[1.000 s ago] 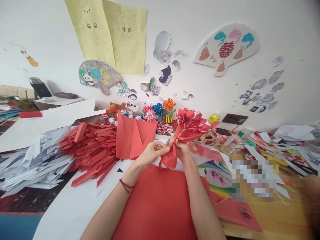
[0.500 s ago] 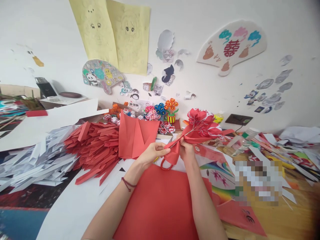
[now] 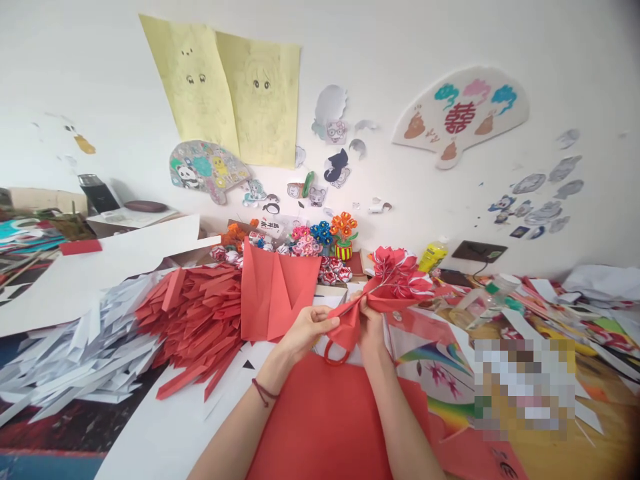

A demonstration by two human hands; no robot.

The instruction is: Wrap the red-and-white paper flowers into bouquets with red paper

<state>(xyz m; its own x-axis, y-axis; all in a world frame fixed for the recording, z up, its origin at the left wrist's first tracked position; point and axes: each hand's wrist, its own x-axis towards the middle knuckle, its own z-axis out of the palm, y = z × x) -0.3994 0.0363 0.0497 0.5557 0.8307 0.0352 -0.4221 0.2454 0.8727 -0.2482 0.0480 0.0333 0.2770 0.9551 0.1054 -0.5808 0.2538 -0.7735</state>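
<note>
In front of me I hold a bouquet of red-and-white paper flowers point(image 3: 400, 272) partly wrapped in red paper point(image 3: 345, 327). My left hand point(image 3: 311, 328) pinches the left edge of that wrapping paper between thumb and fingers. Around the gathered stems and paper, my right hand point(image 3: 371, 323) is closed; the paper hides some of its fingers. The flower heads lean to the upper right. Just below the wrapping lies a red ring-shaped loop point(image 3: 336, 355), at the top of a large flat red sheet point(image 3: 320, 420) under my forearms.
Piles of folded red paper strips point(image 3: 200, 320) and white strips point(image 3: 85, 353) lie at left. A creased red sheet point(image 3: 280, 290) stands behind my left hand. Small craft flowers point(image 3: 344, 230) line the wall. Right are a clear bottle point(image 3: 493, 293) and paper scraps.
The view has tilted up, so the scene sits lower. The bouquet has turned and drawn in slightly, its flower heads lower. Both hands keep their hold.
</note>
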